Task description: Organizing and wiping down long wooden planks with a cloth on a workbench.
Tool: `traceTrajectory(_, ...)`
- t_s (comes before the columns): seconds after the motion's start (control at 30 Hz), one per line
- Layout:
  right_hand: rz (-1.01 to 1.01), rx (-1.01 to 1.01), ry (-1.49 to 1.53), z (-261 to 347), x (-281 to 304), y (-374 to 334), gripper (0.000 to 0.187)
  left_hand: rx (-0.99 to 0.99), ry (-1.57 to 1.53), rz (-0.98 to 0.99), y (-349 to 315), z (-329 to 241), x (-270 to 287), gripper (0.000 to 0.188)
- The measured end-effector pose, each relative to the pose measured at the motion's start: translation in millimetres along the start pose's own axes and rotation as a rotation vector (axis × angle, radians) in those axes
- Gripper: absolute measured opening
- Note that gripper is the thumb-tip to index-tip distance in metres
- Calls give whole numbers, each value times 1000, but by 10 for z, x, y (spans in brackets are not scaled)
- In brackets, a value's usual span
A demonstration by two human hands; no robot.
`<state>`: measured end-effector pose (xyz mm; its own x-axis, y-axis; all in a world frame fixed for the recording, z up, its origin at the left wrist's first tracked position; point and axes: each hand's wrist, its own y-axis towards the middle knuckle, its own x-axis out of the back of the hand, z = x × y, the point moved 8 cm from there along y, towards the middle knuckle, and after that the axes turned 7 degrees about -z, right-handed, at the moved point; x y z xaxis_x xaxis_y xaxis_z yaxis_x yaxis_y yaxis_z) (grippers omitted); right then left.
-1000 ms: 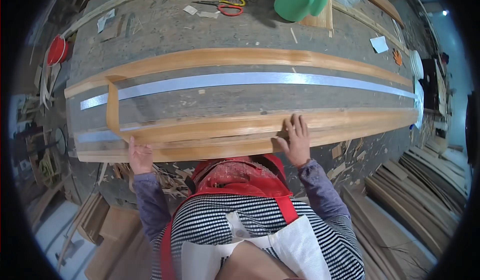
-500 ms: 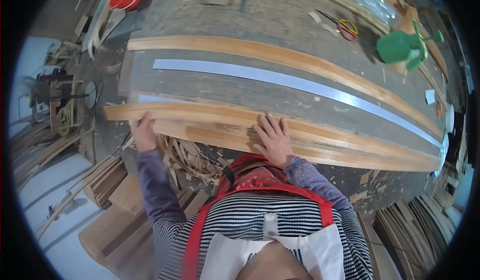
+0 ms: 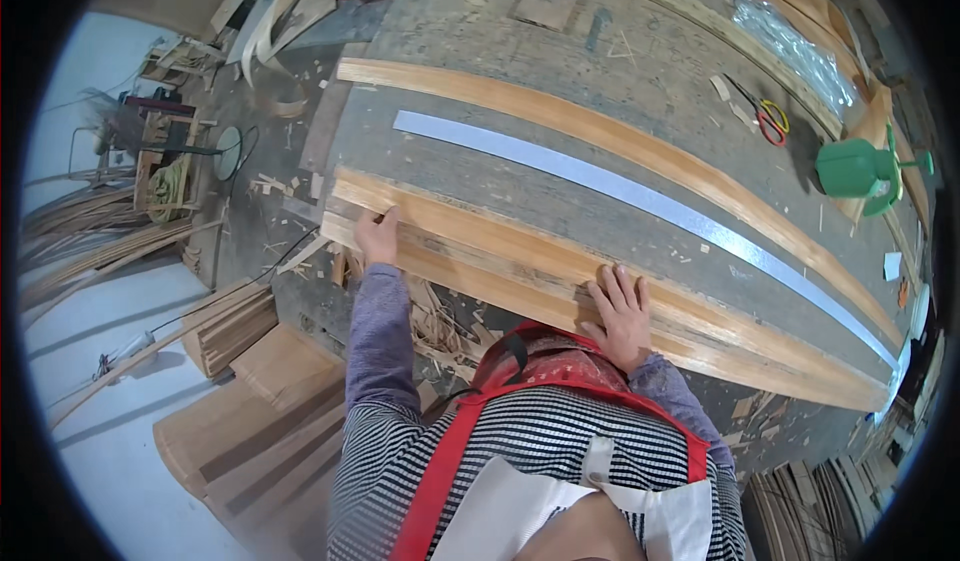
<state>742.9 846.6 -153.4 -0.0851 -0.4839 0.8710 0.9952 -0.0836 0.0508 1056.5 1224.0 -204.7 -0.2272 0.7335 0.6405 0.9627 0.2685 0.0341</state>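
Grey, scuffed workbench (image 3: 470, 51) carries a wood veneer strip (image 3: 490, 233), its long axis running rightward and bodyward from the left hand (image 3: 377, 239), curled near its left end (pinch: cannot tell), passing under the flat, spread right hand (image 3: 625, 321).

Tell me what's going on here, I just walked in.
Someone in a striped top is handling long wood strips along the near edge of a workbench. Their left hand is at the strips' left end, and their right hand lies spread on the wood farther right. Beyond, a pale blue strip and another wood strip lie apart. Scissors and a green bottle sit toward the far right.
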Motion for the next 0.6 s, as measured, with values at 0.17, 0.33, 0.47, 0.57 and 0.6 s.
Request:
traceTrajectory(0.17, 10, -20, -7, -7, 0, -12, 79, 19, 333, -56, -34, -368, 119, 40)
traceTrajectory(0.33, 19, -34, -9, 20, 76, 73, 79, -444, 538, -342, -273, -673, 285, 86)
traceTrajectory(0.47, 28, -35, -9, 29, 74, 72, 79, -439, 549, -3, -627, -686, -247, 87)
traceTrajectory(0.57, 37, -24, -12, 55, 45, 66, 79, -375, 564, 64, -618, -558, -237, 87)
traceTrajectory(0.6, 42, -23, -12, 59, 34, 58, 79, -402, 585, 64, -619, -557, -213, 87)
